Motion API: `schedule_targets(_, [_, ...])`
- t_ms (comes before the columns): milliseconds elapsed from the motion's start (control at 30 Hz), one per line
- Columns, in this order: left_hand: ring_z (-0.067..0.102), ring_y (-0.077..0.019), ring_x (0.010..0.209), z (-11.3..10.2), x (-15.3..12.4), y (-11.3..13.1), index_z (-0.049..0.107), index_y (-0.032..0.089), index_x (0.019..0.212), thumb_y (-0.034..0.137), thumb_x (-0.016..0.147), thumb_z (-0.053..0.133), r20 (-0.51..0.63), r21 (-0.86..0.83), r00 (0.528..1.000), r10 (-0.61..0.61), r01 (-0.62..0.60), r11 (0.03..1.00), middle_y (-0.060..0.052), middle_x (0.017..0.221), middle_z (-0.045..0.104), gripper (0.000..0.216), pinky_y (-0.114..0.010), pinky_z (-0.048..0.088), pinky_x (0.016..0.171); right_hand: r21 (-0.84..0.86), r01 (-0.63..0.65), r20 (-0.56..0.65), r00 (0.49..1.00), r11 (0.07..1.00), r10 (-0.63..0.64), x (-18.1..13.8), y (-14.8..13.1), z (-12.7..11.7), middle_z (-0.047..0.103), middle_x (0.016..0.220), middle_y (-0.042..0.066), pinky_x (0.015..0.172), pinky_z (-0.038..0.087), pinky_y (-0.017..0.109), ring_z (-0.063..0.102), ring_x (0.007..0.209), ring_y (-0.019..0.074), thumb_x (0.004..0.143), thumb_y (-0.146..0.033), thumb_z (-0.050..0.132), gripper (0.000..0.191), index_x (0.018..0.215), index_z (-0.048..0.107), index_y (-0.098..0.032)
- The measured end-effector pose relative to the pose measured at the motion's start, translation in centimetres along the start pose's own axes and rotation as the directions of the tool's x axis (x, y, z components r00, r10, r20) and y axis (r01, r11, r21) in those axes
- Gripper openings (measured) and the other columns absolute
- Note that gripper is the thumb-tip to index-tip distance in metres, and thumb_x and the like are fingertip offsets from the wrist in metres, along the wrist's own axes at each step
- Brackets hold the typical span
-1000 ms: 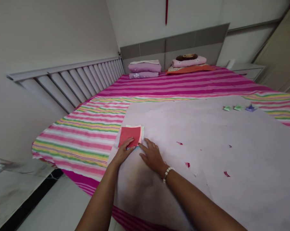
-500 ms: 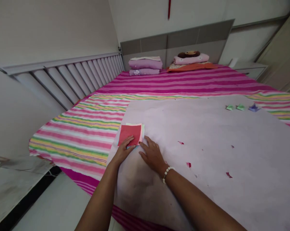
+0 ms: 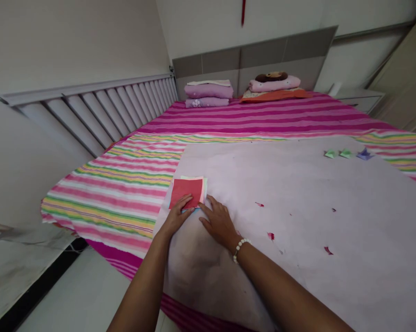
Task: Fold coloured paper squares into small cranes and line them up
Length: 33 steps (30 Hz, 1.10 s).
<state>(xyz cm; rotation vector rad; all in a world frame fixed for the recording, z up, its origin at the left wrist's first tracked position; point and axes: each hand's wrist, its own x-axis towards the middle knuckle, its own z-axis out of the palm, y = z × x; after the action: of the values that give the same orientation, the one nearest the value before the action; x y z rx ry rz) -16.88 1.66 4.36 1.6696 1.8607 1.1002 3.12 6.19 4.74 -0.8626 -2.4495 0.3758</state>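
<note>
A small stack of coloured paper squares, with a red sheet of paper on top, lies near the left edge of a pale cloth. Pale green, pink and blue edges peek out from under the red sheet. My left hand rests over the lower edge of the stack, fingers stretched flat on the red sheet. At the lower right corner, my right hand touches the stack with its fingertips, fingers apart. A bracelet of white beads circles my right wrist.
Two green folded paper shapes and a purple one sit at the far right of the cloth. Folded purple bedding and a pink pillow lie by the headboard. A slatted rail runs along the left.
</note>
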Motion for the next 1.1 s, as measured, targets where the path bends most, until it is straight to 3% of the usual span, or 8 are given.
schedule_targets(567, [0.038,-0.0238,0.137,0.04,0.04,0.16,0.057,0.023,0.127,0.045,0.082,0.059,-0.004,-0.001,1.0,0.013,-0.013,1.0,-0.008,0.142,0.051,0.05,-0.046,0.027,0.115,-0.026,0.029,-0.026,0.999,0.999,-0.03,-0.12,0.02,0.27,0.035,0.149,0.016,0.096,0.035,0.045,0.046,0.12,0.0302,0.089,-0.029,0.056,0.043,0.132,0.053,-0.024])
schedule_targets(933, [0.039,-0.0254,0.137,0.13,-0.08,0.28,0.058,0.021,0.125,0.045,0.077,0.065,-0.023,-0.03,1.0,0.021,-0.022,0.999,-0.01,0.141,0.052,0.054,-0.046,0.028,0.115,-0.1,0.05,-0.034,0.998,0.994,-0.053,-0.03,-0.13,0.43,0.036,0.149,0.015,0.09,0.036,0.044,0.048,0.112,0.0304,0.09,-0.033,0.056,0.049,0.138,0.047,-0.025])
schedule_targets(1100, [0.042,-0.0242,0.135,0.34,-0.03,0.38,0.062,0.021,0.12,0.044,0.08,0.062,-0.057,-0.091,0.998,0.005,-0.011,0.996,-0.009,0.138,0.055,0.046,-0.046,0.028,0.115,-0.103,0.043,-0.027,0.999,0.994,-0.046,-0.01,-0.09,0.54,0.036,0.149,0.014,0.091,0.036,0.044,0.047,0.113,0.0301,0.089,-0.033,0.056,0.047,0.136,0.049,-0.026])
